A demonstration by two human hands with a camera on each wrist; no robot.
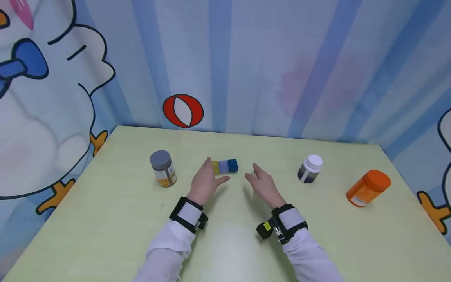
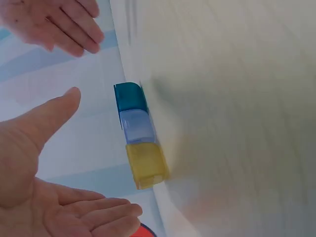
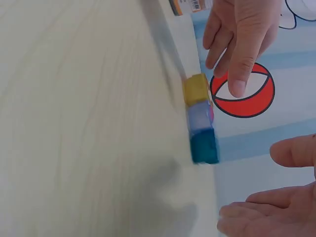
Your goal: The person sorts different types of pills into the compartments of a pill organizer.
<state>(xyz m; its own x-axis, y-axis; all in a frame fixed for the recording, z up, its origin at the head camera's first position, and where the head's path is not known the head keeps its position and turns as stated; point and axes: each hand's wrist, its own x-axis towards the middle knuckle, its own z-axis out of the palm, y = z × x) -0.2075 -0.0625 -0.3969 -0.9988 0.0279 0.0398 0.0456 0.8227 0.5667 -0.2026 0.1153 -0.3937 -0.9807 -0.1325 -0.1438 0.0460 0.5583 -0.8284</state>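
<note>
And here at the centre of the frame sits the row of three blocks [image 1: 224, 167] on the counter [image 1: 105, 235], yellow, pale blue and dark blue, end to end! The left hand [image 1: 205, 181] is just beside the yellow end, its grip spread, thumb and fingers apart; the right hand [image 1: 263, 188], right of centre, has its grip apart too, near the dark blue end. Left of frame, a grey-lidded jar [image 1: 163, 168]; right, a white-capped bottle [image 1: 310, 169]; far right, an orange bottle [image 1: 368, 188]
</note>
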